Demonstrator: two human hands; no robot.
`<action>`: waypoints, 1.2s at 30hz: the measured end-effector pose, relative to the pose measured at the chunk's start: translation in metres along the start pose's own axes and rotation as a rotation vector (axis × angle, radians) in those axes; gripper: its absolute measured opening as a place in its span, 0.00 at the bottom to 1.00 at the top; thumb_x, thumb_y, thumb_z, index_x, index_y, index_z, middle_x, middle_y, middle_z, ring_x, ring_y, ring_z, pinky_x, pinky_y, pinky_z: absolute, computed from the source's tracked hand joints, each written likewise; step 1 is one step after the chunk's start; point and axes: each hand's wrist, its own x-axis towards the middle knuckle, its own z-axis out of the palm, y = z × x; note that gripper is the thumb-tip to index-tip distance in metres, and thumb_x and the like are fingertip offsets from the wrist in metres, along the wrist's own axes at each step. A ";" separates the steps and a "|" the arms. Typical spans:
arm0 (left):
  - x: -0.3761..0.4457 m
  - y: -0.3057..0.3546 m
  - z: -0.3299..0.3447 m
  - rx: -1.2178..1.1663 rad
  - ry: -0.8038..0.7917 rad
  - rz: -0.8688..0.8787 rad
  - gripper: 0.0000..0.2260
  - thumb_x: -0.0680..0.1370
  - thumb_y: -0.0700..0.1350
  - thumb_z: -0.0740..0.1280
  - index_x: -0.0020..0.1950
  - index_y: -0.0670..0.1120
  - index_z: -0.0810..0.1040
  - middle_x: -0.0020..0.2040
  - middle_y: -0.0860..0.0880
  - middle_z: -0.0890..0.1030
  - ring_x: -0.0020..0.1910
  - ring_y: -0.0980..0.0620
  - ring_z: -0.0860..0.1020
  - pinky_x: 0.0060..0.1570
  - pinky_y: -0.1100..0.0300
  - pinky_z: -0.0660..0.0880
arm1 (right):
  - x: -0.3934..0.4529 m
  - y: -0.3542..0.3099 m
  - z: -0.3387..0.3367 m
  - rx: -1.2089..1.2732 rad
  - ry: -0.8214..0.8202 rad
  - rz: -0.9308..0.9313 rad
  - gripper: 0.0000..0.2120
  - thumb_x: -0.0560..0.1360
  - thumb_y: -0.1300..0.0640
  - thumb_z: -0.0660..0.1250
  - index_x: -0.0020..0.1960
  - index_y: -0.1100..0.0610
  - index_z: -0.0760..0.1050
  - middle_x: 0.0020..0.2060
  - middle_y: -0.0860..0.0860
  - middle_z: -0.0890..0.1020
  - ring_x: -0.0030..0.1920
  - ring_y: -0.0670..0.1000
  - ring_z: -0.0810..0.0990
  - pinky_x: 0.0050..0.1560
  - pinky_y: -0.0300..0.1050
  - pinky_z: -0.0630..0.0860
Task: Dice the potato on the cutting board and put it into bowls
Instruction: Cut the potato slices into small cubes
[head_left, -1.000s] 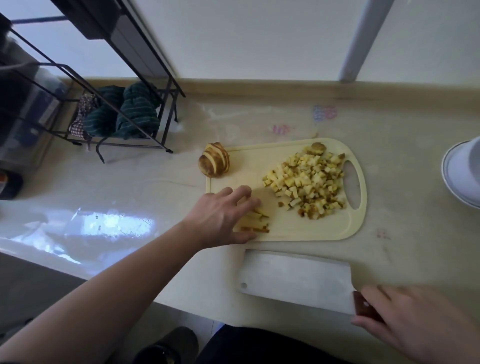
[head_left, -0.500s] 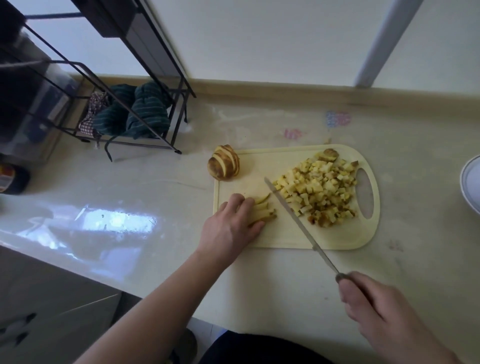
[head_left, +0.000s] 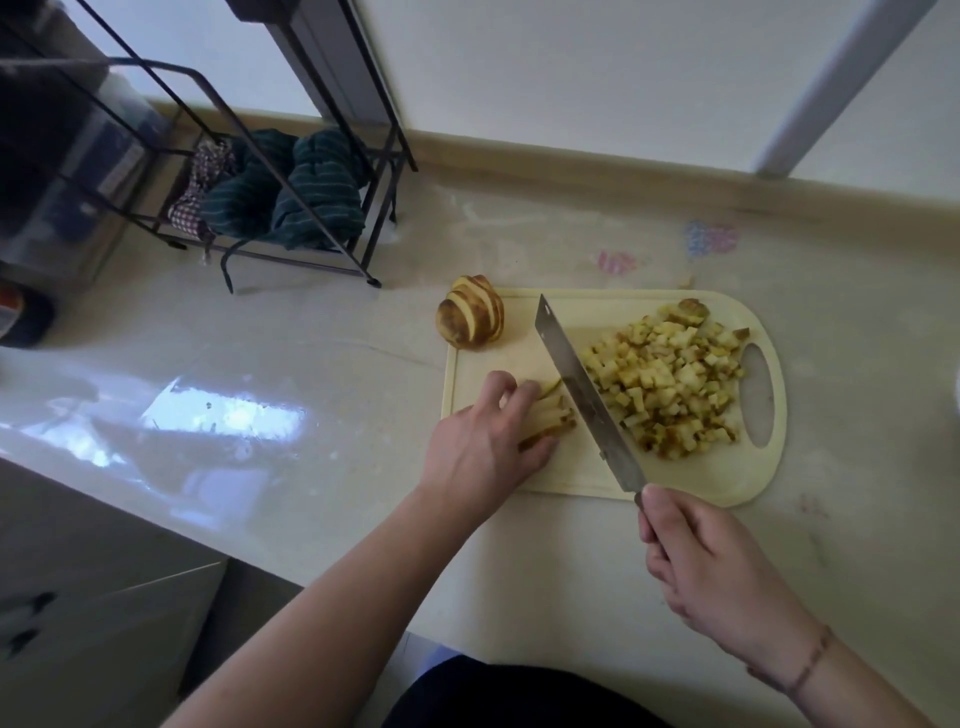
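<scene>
A pale yellow cutting board (head_left: 582, 312) lies on the counter. A pile of diced potato (head_left: 670, 384) covers its right half. My left hand (head_left: 488, 441) holds down a bundle of potato strips (head_left: 553, 418) with curled fingers on the board's left side. My right hand (head_left: 711, 566) grips the handle of a cleaver (head_left: 587, 395), whose blade stands edge-down just right of the strips, between them and the dice. A sliced potato piece (head_left: 470, 318) sits at the board's far left corner.
A black wire rack (head_left: 291, 156) with dark green striped cloths (head_left: 291, 192) stands at the back left. A white rim (head_left: 957, 389) shows at the right edge. A dark jar (head_left: 21, 317) sits far left. The counter's front edge runs below my arms.
My right hand lifted the cleaver from lying flat near the counter's front and brought it upright over the board beside the strips. My left hand curled its fingers over the strips.
</scene>
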 end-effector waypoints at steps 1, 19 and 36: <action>0.000 -0.001 0.001 -0.016 0.018 0.002 0.24 0.72 0.58 0.76 0.62 0.46 0.80 0.55 0.45 0.78 0.26 0.45 0.77 0.24 0.63 0.65 | 0.000 0.001 0.000 -0.011 0.005 0.002 0.30 0.69 0.27 0.55 0.38 0.56 0.68 0.26 0.51 0.65 0.25 0.47 0.62 0.24 0.39 0.60; 0.002 -0.003 0.000 -0.148 -0.037 -0.052 0.25 0.76 0.55 0.75 0.67 0.42 0.77 0.61 0.43 0.75 0.32 0.39 0.79 0.29 0.56 0.72 | -0.005 -0.002 0.012 -0.029 -0.032 0.016 0.30 0.71 0.32 0.53 0.40 0.62 0.66 0.25 0.49 0.65 0.23 0.44 0.60 0.23 0.34 0.59; -0.004 0.010 0.000 0.076 0.035 -0.029 0.26 0.77 0.65 0.64 0.67 0.48 0.74 0.59 0.48 0.75 0.47 0.45 0.78 0.32 0.56 0.71 | -0.008 -0.001 0.004 -0.048 0.006 -0.016 0.27 0.74 0.32 0.53 0.38 0.56 0.68 0.26 0.50 0.65 0.23 0.43 0.61 0.23 0.32 0.60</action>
